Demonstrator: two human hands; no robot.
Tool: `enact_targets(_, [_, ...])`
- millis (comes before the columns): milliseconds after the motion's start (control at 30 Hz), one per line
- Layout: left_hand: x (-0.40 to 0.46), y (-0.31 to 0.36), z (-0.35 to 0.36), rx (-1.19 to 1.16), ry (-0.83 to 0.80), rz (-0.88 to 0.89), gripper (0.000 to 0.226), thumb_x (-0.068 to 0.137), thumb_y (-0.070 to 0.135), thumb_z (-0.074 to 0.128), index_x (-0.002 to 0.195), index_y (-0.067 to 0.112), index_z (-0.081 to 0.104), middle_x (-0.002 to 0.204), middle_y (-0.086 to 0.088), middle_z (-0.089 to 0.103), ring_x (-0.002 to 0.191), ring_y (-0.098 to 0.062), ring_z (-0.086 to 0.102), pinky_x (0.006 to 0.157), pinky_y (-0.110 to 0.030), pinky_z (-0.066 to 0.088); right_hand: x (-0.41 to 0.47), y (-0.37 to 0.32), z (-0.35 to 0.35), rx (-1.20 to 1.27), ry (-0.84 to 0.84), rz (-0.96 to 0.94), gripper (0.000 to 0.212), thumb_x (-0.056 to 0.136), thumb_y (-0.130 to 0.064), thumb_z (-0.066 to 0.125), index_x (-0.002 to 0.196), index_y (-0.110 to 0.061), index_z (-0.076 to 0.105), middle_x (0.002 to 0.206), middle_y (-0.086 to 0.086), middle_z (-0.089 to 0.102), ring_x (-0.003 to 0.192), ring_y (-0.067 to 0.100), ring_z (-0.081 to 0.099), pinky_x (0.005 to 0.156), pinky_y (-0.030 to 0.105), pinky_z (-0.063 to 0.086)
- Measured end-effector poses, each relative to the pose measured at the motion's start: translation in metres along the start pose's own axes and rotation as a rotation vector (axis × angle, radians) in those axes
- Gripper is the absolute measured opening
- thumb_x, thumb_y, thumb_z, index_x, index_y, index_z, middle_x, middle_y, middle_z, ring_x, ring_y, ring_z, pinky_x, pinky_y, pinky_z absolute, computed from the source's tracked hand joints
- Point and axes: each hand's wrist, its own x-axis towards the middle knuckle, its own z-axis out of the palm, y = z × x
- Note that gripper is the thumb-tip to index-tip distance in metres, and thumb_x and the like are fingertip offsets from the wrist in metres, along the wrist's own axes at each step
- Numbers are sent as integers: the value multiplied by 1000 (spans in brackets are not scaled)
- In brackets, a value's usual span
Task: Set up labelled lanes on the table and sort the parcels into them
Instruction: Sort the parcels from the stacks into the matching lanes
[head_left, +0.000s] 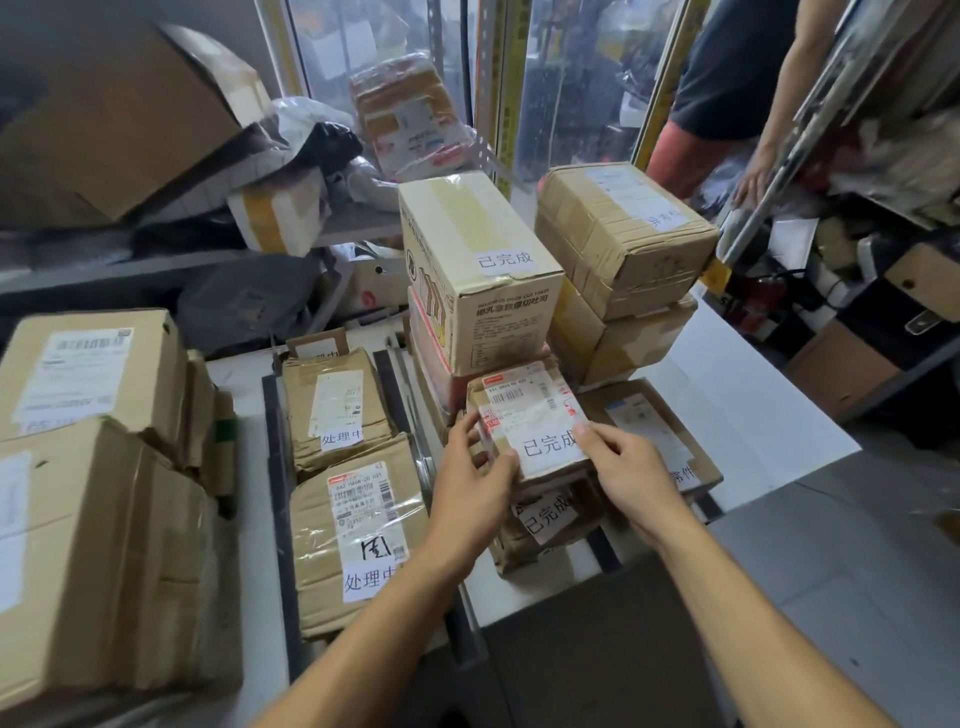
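— Parcels are already lying in lanes: two marked 处理中 (358, 519) are sitting in the middle lane between black tape strips (278, 467) on the tabletop (753, 395), and a stack marked 已完成 (483, 270) is standing in the next lane.

— So what are you handling now?

— You are holding a small parcel (530, 426) with an 已完成 slip on top of another parcel of that lane (545, 525). Your left hand (470, 467) is curling its fingers round the left edge; your right hand (628, 467) is pinching the slip's right corner.

— How much is remaining?

— Sorting is looking nearly finished, judging by the filled lanes. The big boxes at the left (88, 467) are running out of frame, so you are not seeing their lane. The flat parcel's slip on the right (685, 475) is being half covered by your wrist.
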Motion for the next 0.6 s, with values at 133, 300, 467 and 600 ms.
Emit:
enact_targets(133, [2,-3,0,12,40,-14,53,95,21,60,136,44,33,111,26,50,101,1,58,61,-13,54,1,4,-1,-52,-22,-18,42,96,-54,55,130,-30,62,113,-12,72,107,8,67,89,38,60])
enact_targets(300, [2,-2,-1,9,38,-21,54,95,20,61,137,40,34,112,23,51,97,2,57,57,-9,50,1,5,0,-17,-20,-2,41,97,-52,55,130,-29,61,113,-12,71,107,8,66,89,35,59])
enact_targets(467, [0,-3,-4,23,34,-20,54,96,24,61,140,39,34,113,24,50,99,1,57,55,-7,49,-2,3,-1,1,-8,-18,40,97,-50,55,132,-31,59,117,-12,69,111,9,65,89,32,59])
enact_targets(600, [0,1,-12,91,58,17,55,96,27,61,142,37,33,131,11,51,119,-11,54,73,-17,53,-6,-6,-2,-106,87,-76,51,97,-50,55,143,-29,50,124,-10,62,115,10,58,87,31,56])
